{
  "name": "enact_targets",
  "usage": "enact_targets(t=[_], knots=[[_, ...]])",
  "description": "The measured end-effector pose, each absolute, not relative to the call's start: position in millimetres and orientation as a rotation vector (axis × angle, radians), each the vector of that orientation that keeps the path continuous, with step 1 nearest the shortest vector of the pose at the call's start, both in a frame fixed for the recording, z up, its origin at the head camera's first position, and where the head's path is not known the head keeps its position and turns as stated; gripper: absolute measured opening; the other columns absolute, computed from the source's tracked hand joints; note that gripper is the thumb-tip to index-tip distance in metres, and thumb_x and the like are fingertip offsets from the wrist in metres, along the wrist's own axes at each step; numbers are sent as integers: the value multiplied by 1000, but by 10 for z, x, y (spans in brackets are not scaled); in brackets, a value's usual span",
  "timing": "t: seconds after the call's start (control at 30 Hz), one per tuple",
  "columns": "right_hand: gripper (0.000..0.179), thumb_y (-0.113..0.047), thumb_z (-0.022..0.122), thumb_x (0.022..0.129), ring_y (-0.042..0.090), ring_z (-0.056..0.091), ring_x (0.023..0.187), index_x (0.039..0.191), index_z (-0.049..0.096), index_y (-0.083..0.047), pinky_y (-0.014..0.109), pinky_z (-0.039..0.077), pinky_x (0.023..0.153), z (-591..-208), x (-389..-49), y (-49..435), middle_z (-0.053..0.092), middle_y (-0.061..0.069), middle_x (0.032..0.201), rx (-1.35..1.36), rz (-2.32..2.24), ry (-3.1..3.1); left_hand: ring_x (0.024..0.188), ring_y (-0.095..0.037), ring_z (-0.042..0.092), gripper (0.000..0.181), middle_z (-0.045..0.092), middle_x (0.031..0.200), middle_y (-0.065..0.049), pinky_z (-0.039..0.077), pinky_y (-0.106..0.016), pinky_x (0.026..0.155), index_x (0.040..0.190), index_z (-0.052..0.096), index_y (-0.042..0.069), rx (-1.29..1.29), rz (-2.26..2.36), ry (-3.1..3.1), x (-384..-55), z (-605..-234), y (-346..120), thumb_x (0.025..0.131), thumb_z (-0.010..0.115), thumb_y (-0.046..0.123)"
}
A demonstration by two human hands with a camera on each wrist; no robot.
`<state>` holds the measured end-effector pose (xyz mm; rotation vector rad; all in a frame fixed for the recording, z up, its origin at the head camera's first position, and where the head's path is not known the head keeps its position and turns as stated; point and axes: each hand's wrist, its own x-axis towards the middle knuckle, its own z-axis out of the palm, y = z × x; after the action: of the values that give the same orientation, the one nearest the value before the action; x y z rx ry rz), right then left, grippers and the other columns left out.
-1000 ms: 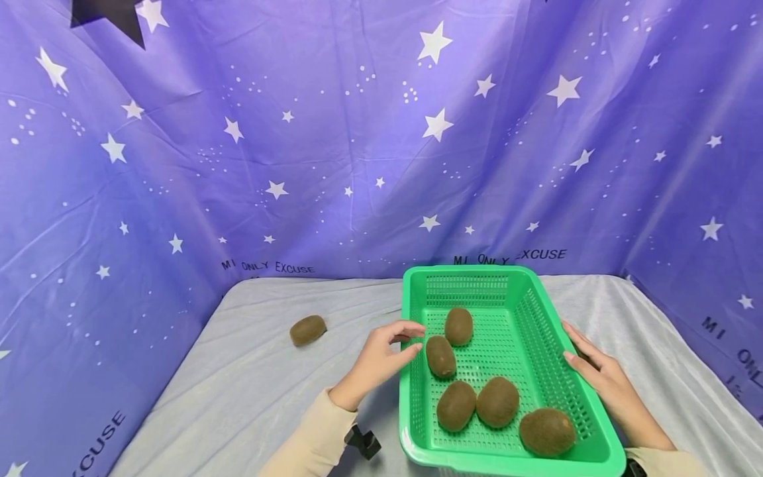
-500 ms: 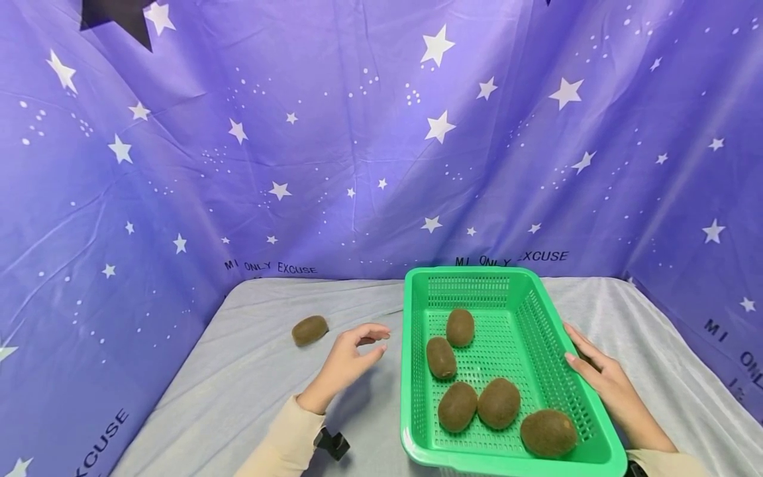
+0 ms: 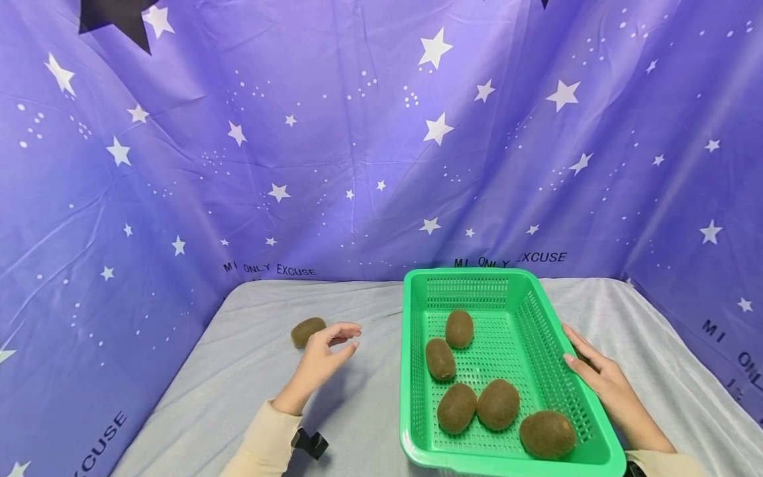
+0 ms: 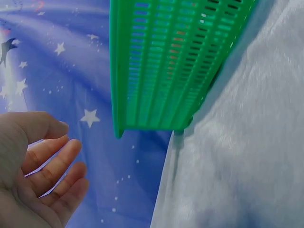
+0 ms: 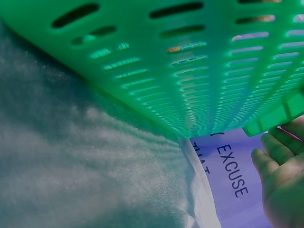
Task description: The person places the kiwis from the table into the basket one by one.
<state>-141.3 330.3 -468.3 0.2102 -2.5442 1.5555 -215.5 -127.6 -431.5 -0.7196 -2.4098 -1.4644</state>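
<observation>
A green plastic basket [image 3: 489, 364] with slotted walls stands right of centre in the head view. Several brown kiwis [image 3: 498, 404] lie inside it. My right hand [image 3: 614, 387] holds its right rim, thumb on top and fingers underneath; the right wrist view shows those fingers [image 5: 280, 156] below the rim. One more kiwi [image 3: 305, 331] lies on the cloth to the left, partly hidden behind my left hand [image 3: 318, 361]. That hand is above the cloth, fingers loosely bent and nothing between them. In the left wrist view my left hand [image 4: 45, 173] is apart from the basket's side.
Grey-white cloth [image 3: 208, 397] covers the table. A purple curtain with white stars [image 3: 357, 132] hangs behind it and along both sides. Dark straps are at both wrists, and a small black mount [image 3: 311, 442] is under the left one.
My left hand has moved left, from the basket's left rim to just in front of the lone kiwi. My right hand and the basket have stayed in place.
</observation>
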Motion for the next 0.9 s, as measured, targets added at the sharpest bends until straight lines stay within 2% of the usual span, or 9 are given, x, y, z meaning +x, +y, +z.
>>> enact_targets(t=[0.23,0.33,0.5,0.63,0.83,0.9], knots=[[54,-24,40,102,-20,18,122,151,18,-24,-2,23,88,-4670,-1409,3302,13,-22,151,199,1559,-2559,93,-28,63,23,67,98,-21,49,-49,85,105,65,-7,-646,-1524,-2427,-2121,-4220,-1387,82,64,-7],[54,-23,40,102,-20,19,122,152,19,-20,-2,24,89,-4675,-1412,3301,14,-22,151,197,1562,-2551,93,-29,63,23,67,99,-21,49,-49,86,105,65,-8,-612,-1537,-2414,-2207,-4342,-1465,82,64,-7],[53,-22,40,102,-19,19,123,151,20,-19,-2,24,89,-4690,-1415,3306,15,-22,151,201,1552,-2545,95,-30,63,23,69,99,-14,48,-46,88,102,67,-3,-547,-1533,-2381,-2402,-4609,-1626,80,68,-5],[53,-22,40,102,-19,18,124,151,19,-21,-2,24,89,-4690,-1413,3307,15,-21,151,201,1561,-2542,96,-26,63,21,68,100,-11,48,-44,90,102,68,-1,-500,-1553,-2396,-2468,-4698,-1728,81,69,-3],[53,-23,40,102,-18,18,125,151,19,-22,-1,24,89,-4686,-1411,3302,15,-21,152,198,1572,-2540,97,-33,62,21,67,102,-18,47,-49,88,103,67,-2,-410,-1497,-2434,-2427,-4623,-1765,82,66,-5],[53,-23,40,102,-18,18,125,151,20,-21,-1,24,90,-4686,-1413,3303,15,-20,152,198,1574,-2538,97,-36,61,22,66,103,-22,46,-51,88,104,65,-6,-397,-1485,-2441,-2404,-4570,-1762,82,65,-6]])
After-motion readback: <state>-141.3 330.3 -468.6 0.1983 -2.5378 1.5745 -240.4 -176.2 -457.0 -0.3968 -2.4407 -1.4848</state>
